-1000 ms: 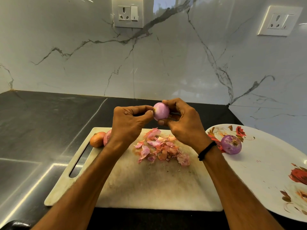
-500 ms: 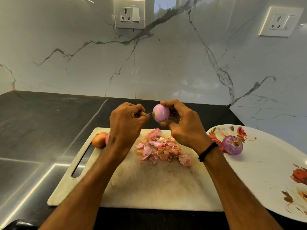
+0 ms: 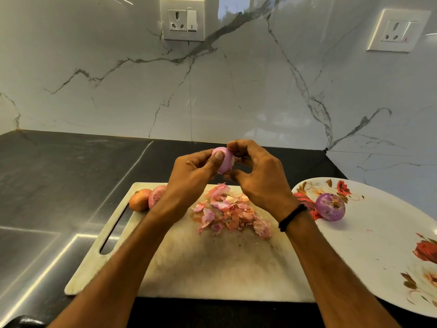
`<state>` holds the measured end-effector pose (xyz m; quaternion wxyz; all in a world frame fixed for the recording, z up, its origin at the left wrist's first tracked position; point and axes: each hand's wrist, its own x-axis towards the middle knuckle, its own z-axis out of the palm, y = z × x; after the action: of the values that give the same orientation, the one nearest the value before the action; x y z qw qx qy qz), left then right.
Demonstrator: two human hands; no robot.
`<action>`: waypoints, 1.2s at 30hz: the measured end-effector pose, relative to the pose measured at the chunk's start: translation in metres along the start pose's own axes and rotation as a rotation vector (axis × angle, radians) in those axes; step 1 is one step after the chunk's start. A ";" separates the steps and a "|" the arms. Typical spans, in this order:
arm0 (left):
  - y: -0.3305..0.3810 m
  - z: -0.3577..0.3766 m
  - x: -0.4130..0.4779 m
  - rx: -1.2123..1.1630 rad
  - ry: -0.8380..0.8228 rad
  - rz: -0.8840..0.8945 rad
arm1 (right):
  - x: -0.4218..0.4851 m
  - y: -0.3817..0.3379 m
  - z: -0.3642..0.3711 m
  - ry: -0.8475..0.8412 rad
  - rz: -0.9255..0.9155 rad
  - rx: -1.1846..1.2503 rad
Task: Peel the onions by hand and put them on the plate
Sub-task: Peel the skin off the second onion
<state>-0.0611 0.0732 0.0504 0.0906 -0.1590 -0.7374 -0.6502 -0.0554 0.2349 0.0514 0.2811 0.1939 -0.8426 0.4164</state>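
Above the far edge of the board (image 3: pixel 212 268), the onion (image 3: pixel 224 164) is held in the air between both hands. The left hand (image 3: pixel 189 178) grips it, thumb pressed flat on its pale pink face. The right hand (image 3: pixel 260 183) curls its fingers (image 3: pixel 243 146) over the top and far side, pinching at it.

The onion looks nearly bare and smooth, so the thumb's push could squirt it loose to roll onto the dark surface (image 3: pixel 59 174). A hard pull might tear flesh rather than skin.

Below lies a heap of peels (image 3: pixel 231 214). Beside the left wrist a brown onion (image 3: pixel 139 199) and a pink onion (image 3: pixel 156 196) wait, touching. To the right, the plate (image 3: pixel 378 252) holds one peeled onion (image 3: pixel 330 206). The way there looks unblocked.
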 end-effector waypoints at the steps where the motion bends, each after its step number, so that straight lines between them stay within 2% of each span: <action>1: -0.001 -0.001 0.001 -0.049 0.012 -0.017 | 0.000 0.000 -0.001 -0.004 0.031 0.055; 3: -0.002 -0.003 0.003 -0.122 0.025 -0.040 | 0.002 0.000 -0.006 0.003 0.095 0.167; 6: -0.002 -0.004 0.003 -0.192 0.023 -0.038 | 0.004 0.001 -0.010 0.075 0.125 0.202; 13: -0.002 -0.004 0.004 -0.211 0.043 0.010 | 0.005 -0.003 -0.010 0.079 0.166 0.333; 17: -0.003 -0.004 0.004 -0.213 0.022 0.034 | 0.004 -0.003 -0.007 0.068 0.172 0.299; 24: -0.004 0.000 0.004 -0.215 -0.014 0.058 | 0.002 0.001 -0.001 0.161 0.233 0.312; 36: -0.007 0.009 -0.001 -0.227 0.018 0.060 | 0.000 -0.006 0.001 0.207 0.448 0.715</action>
<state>-0.0619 0.0807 0.0420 0.0980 -0.1845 -0.6533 -0.7277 -0.0523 0.2309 0.0543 0.1819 0.0485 -0.6339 0.7501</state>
